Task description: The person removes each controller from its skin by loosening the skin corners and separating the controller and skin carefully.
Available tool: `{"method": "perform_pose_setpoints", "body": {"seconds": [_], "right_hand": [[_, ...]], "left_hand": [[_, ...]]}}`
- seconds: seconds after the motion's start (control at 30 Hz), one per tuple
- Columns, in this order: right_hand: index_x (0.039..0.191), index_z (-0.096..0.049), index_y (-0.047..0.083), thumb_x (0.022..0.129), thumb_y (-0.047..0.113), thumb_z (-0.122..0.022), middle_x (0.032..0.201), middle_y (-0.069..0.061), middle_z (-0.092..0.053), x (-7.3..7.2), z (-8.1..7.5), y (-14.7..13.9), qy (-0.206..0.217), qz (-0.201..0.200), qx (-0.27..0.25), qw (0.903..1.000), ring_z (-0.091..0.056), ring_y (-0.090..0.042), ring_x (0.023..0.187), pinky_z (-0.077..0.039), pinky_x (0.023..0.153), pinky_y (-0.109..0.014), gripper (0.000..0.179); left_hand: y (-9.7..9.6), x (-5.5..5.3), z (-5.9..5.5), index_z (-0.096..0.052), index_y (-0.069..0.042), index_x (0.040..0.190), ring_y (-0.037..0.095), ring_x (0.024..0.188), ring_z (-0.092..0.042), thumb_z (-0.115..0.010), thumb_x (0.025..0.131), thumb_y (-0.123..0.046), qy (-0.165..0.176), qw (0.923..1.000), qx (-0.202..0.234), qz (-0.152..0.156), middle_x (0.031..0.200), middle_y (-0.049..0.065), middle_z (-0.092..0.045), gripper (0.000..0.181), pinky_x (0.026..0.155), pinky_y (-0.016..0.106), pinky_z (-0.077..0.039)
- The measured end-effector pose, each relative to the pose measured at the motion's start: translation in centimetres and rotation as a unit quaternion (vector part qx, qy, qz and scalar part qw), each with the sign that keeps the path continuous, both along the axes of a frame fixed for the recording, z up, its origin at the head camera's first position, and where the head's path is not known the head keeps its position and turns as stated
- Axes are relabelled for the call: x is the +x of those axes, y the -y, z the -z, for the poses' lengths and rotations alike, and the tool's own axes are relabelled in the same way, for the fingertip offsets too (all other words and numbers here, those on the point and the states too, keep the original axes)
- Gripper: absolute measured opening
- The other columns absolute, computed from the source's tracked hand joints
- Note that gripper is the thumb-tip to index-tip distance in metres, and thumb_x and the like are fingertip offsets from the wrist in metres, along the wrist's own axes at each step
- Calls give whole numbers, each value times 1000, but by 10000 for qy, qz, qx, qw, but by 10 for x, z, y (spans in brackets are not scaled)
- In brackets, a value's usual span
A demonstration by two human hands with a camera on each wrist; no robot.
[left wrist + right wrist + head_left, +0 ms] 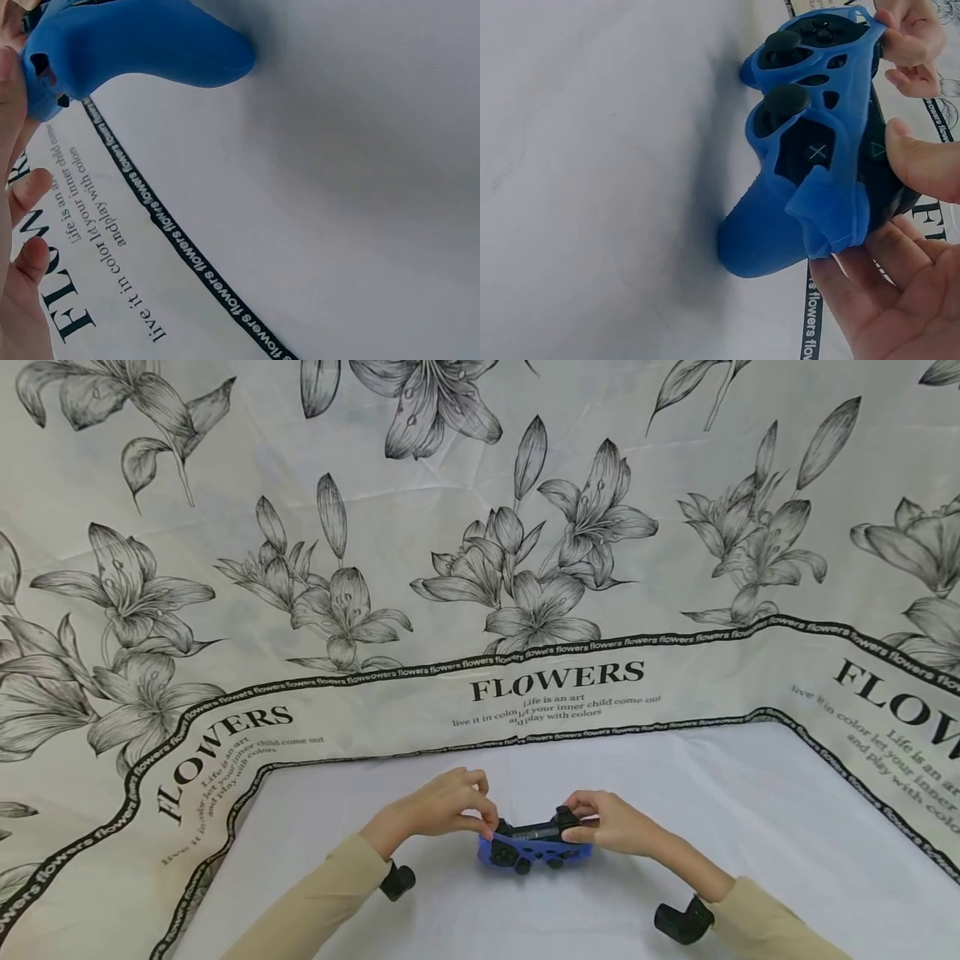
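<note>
1. Over there, the left hand [457, 806] pinches thumb and forefinger on the corner of a blue cover [845, 142]; its other fingers stand bent, clear of it.
2. The right hand [615, 825] is clamped on the game controller [536, 832], thumb on the dark casing beside the triangle mark, fingers behind and beneath.
3. The controller sits between both hands, partly inside that cover, thumbsticks [786, 103] and cross button poking through; the dark upper edge is bare.
4. Near the right hand, a flap [829, 214] of the cover is folded over itself.
5. All this is at the white tabletop [465, 918]; I can't tell whether the controller touches it.
6. Tan sleeves [330, 893] cover the forearms.
7. Behind hangs a flower-printed cloth [405, 718], lettered "FLOWERS".
</note>
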State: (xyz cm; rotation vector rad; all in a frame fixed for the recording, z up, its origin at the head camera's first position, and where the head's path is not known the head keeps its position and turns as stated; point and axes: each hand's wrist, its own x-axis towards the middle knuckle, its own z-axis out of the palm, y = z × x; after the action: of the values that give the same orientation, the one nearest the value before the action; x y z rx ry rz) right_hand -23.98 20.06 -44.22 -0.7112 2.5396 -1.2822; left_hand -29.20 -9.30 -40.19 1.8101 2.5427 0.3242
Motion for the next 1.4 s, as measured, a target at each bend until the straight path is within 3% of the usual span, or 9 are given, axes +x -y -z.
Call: {"method": "perform_pose_setpoints", "body": {"seconds": [0.27,0.47,0.57,0.8,0.93,1.03,1.1,1.2,1.4], "right_hand": [[111,-58,-4,89,22,-68,103,-13,-70,2,-2,0,28,-50,48,10000,-68,-27,97,-54,88,-39,36],[111,-58,-4,89,24,-68,104,-15,-70,2,-2,-2,9,-24,73,10000,-68,-30,98,-54,87,-43,37],[111,-58,-4,88,25,-69,105,-16,-70,1,-1,-2,-5,-12,92,10000,-68,-31,98,-54,87,-43,38],[111,-59,-4,88,28,-69,105,-18,-70,1,0,1,-64,195,214,9996,-66,-37,102,-52,89,-50,41],[109,-60,-3,88,28,-70,105,-19,-70,1,1,2,-61,329,125,9994,-66,-38,102,-52,88,-52,39],[109,-60,-3,88,28,-70,104,-18,-71,1,2,4,-26,386,28,9992,-66,-36,102,-52,87,-52,38],[109,-60,-2,88,28,-69,104,-17,-71,1,2,4,0,418,-14,9991,-67,-35,101,-52,87,-52,38],[109,-60,-2,88,27,-69,106,-19,-70,1,3,4,7,465,-29,9989,-66,-38,103,-52,87,-53,37],[111,-60,-3,88,26,-69,108,-21,-69,2,4,2,26,495,-70,9987,-64,-41,105,-52,87,-53,38]], "left_hand": [[-3,4,-2,-70,-29,88,3,72,-39,-62,86,-43,-760,9951,-513,-359,79,-16,-60,16,67,14,-27],[-2,2,2,-70,-33,85,5,67,-33,-61,83,-50,-1441,9873,-410,-533,71,-20,-59,20,68,19,-22],[2,3,5,-71,-34,86,4,67,-31,-61,81,-53,-1498,9854,-364,-721,69,-21,-56,22,72,21,-25],[8,9,8,-73,-30,91,2,70,-34,-69,75,-54,-669,9922,-187,-1037,79,-22,-63,29,76,22,-30],[10,10,13,-72,-26,90,1,77,-41,-73,76,-47,96,9960,-20,-889,83,-18,-63,25,80,20,-34],[14,10,19,-73,-20,88,2,87,-50,-76,77,-35,750,9934,433,-755,87,-12,-64,19,87,21,-41],[16,10,25,-74,-16,86,4,91,-55,-79,77,-27,1034,9885,887,-660,90,-8,-65,16,89,23,-46],[16,11,34,-74,-13,81,4,90,-60,-81,76,-21,1115,9794,1585,-564,89,-4,-68,12,98,29,-47],[12,15,49,-71,-9,74,7,86,-66,-80,77,-12,1759,9456,2699,-457,80,1,-72,10,113,41,-35]]}}
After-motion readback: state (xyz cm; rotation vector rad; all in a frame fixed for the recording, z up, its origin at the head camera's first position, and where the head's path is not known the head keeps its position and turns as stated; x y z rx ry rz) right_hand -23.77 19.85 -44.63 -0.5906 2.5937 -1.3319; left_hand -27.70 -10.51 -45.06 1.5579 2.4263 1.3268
